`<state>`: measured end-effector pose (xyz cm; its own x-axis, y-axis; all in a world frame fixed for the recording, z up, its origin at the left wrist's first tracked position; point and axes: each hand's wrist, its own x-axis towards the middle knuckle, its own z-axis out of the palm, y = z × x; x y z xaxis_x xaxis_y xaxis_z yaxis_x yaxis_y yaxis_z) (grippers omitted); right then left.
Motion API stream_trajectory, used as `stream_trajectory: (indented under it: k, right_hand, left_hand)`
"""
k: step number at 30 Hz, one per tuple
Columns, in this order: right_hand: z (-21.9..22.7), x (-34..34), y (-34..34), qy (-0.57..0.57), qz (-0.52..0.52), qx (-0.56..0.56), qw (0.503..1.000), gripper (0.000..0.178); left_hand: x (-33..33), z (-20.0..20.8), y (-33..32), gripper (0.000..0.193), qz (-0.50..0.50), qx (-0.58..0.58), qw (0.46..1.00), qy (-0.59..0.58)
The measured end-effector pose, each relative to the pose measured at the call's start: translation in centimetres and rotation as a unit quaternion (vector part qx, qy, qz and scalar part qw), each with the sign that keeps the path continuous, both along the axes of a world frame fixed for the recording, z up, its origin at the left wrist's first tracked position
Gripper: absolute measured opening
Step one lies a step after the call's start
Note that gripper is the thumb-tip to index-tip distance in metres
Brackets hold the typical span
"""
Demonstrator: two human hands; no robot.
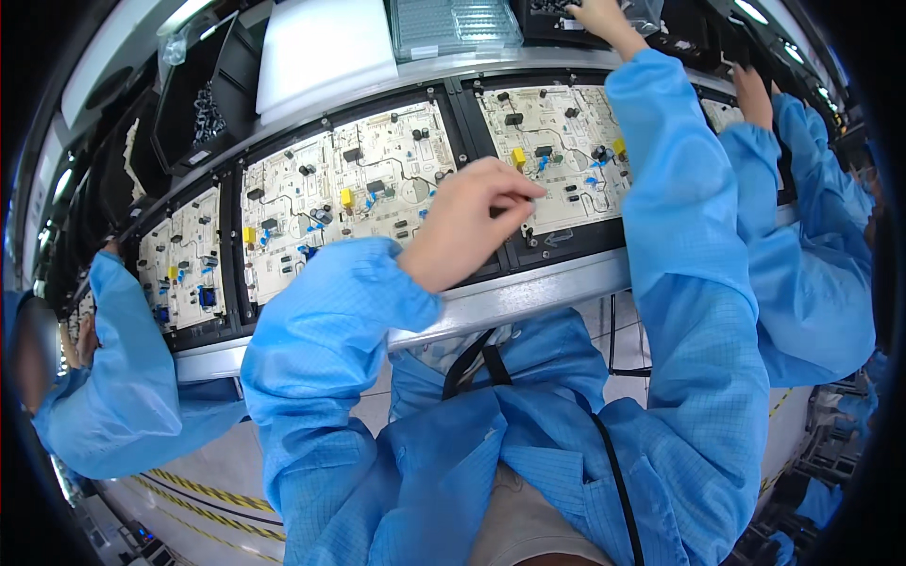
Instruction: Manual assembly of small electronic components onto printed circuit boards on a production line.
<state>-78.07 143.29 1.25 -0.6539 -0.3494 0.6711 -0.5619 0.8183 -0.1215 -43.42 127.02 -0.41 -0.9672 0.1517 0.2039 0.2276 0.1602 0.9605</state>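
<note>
My left hand (474, 219) is over the seam between two pale circuit boards, its fingers curled and thumb drawn in. A small dark patch shows between the fingers, too unclear to name. The right circuit board (576, 184) carries yellow blocks, blue parts and black parts; the left circuit board (330, 141) has similar parts. My right arm stretches across the right board, and my right hand (607, 21) is at a black bin (557, 31) of small dark parts along the far side. The picture's upper edge cuts off part of that hand, so its grip is hidden.
A metal rail (538, 292) borders the near side of the boards. Beyond them are a white sheet (326, 57), a clear plastic tray (453, 28) and a black bin of small parts (203, 113). Co-workers in blue sleeves work at left (123, 377) and right (802, 264).
</note>
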Motion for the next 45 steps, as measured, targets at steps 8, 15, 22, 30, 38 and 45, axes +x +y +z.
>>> stream_trajectory:
  k: [8, 15, 22, 30, 38, 45]
  right_hand:
    - [-1.7, -8.0, 2.0, -0.143, 0.008, 0.055, 0.988, 0.019]
    - [-2.8, -8.5, 2.4, -0.161, 0.041, 0.013, 0.986, 0.024]
    - [-2.7, -8.7, 3.3, -0.183, 0.054, -0.037, 0.981, 0.018]
    - [-0.4, -6.9, 3.1, 0.138, 0.055, -0.218, 0.965, 0.017]
    - [9.4, 1.8, -11.0, 0.092, 0.218, -0.130, 0.963, 0.017]
    - [3.4, -2.6, -22.4, 0.005, 0.174, 0.182, 0.968, 0.021]
  left_hand:
    - [-2.0, -0.5, 6.7, 0.018, -0.034, -0.121, 0.989, 0.074]
    - [-4.1, -2.2, 9.0, 0.024, 0.023, -0.254, 0.954, 0.160]
    - [-4.7, -2.2, 9.5, 0.025, 0.029, -0.274, 0.942, 0.190]
    - [-4.7, -2.3, 10.3, 0.016, 0.046, -0.356, 0.884, 0.300]
    - [-3.9, -3.7, 10.7, 0.012, 0.129, -0.365, 0.833, 0.396]
    - [-2.5, -4.4, 12.1, 0.022, 0.109, 0.185, 0.962, -0.170]
